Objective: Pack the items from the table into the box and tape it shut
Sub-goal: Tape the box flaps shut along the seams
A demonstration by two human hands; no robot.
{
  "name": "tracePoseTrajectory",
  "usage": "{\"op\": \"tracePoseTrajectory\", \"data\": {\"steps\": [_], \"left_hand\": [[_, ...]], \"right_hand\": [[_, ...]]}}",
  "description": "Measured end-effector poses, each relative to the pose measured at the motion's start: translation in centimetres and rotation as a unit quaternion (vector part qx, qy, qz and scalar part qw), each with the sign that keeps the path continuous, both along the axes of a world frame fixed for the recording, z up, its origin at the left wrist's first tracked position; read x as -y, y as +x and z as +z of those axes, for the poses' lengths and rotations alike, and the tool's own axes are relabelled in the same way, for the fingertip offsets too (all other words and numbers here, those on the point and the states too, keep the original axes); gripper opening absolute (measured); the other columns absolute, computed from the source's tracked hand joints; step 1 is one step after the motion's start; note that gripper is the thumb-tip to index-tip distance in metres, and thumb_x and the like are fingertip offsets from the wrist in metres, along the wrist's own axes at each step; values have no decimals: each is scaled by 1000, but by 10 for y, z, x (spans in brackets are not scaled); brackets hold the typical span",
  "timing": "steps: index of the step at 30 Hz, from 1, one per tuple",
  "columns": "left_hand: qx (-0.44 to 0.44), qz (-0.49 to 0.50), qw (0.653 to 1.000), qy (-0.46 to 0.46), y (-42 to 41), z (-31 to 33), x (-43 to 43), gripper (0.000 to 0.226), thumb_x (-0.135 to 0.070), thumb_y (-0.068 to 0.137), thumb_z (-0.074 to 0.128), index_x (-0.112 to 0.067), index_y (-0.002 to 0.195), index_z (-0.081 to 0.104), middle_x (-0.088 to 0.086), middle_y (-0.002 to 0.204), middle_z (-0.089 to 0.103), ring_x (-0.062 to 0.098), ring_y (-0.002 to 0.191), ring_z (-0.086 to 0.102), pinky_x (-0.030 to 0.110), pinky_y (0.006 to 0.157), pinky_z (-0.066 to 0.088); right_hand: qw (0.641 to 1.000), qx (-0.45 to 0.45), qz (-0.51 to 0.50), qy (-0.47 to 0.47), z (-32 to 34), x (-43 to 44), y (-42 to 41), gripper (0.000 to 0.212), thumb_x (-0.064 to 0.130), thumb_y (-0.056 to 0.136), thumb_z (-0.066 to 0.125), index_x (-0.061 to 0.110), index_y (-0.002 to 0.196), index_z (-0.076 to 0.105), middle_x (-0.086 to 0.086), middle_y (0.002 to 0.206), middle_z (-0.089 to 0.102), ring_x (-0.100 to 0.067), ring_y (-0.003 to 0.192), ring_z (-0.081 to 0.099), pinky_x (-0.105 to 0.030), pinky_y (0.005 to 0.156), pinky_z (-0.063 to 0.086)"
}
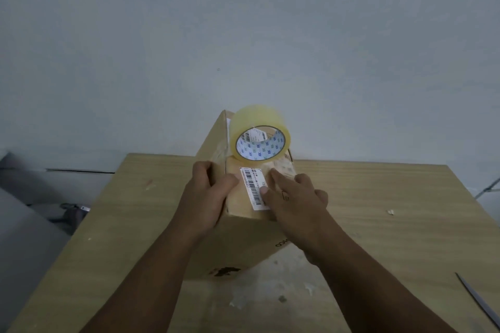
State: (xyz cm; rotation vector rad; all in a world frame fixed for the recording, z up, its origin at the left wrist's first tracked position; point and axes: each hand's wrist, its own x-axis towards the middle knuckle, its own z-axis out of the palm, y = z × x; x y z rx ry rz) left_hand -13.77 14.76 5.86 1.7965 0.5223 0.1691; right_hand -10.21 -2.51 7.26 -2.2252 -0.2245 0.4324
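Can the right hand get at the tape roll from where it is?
Probably yes. The tape roll stands on the box just beyond the right hand, which rests flat on the box top; nothing lies between.

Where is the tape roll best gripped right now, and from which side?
Grip the tape roll across its band, thumb on top and fingers through the open core. It stands on edge atop the box, core facing the camera, so come from above and the near side. The right hand, pressing flat just before it, is probably nearest.
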Motion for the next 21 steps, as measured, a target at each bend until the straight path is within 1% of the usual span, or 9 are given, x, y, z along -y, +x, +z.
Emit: {"op": "tracePoseTrajectory", "data": {"steps": [2,3,4,5,6,7,9,14,21], "left_hand": [[7,9,999,-40,-7,-2,-16,71,-60,61,65,-27,123,52,-5,116,69,17,103,69,50,94,55],[11,14,998,-60,-11,-5,-23,69,-57,63,66,-26,124,52,-4,116,69,18,103,70,50,93,56],[15,16,997,-78,-13,-7,-27,65,-52,67,66,-26,124,52,-2,117,70,19,102,71,50,92,57],[19,17,995,-94,-15,-8,-30,61,-49,69,66,-26,124,52,-1,117,70,20,101,72,49,90,58],[23,18,994,-108,-17,-9,-34,60,-47,71,65,-25,125,52,1,117,70,21,102,72,48,88,58],[28,18,992,-121,-18,-10,-35,61,-45,71,65,-24,126,52,1,118,70,22,102,72,46,86,58],[37,19,989,-145,-20,-12,-41,60,-44,72,66,-23,127,52,4,117,71,23,102,72,45,83,58],[51,22,980,-193,-24,-14,-48,54,-39,75,65,-18,124,54,8,112,73,26,97,74,41,74,58],[66,37,963,-259,-20,-27,-24,51,-35,75,62,-12,119,55,13,107,75,28,93,75,37,66,58]], "right_hand": [[998,23,-54,28,-6,-6,-3,70,58,89,62,34,149,36,5,147,26,-27,139,23,-48,107,41],[995,5,-84,45,-10,-11,-4,86,64,79,71,32,150,34,4,150,27,-28,138,32,-49,103,47],[991,-37,-107,76,-15,-13,-3,100,70,68,77,30,150,36,2,150,36,-26,133,44,-47,96,53],[981,-95,-117,125,-21,-15,0,104,74,60,80,28,145,43,1,143,52,-23,122,58,-43,88,58],[968,-146,-109,170,-23,-18,2,93,72,60,82,27,136,53,3,127,67,-19,108,69,-38,82,60],[957,-180,-92,207,-22,-20,3,73,65,66,82,27,125,62,5,110,76,-16,96,74,-35,78,59],[941,-195,-79,267,-22,-25,4,44,51,76,80,28,113,69,5,98,79,-16,90,76,-36,79,59],[919,-196,-104,325,-26,-36,0,41,38,80,82,23,115,69,0,100,79,-22,93,76,-44,86,60],[936,-144,-137,290,-14,-16,5,32,40,92,71,26,120,66,7,98,78,-13,87,75,-25,63,56]]}}
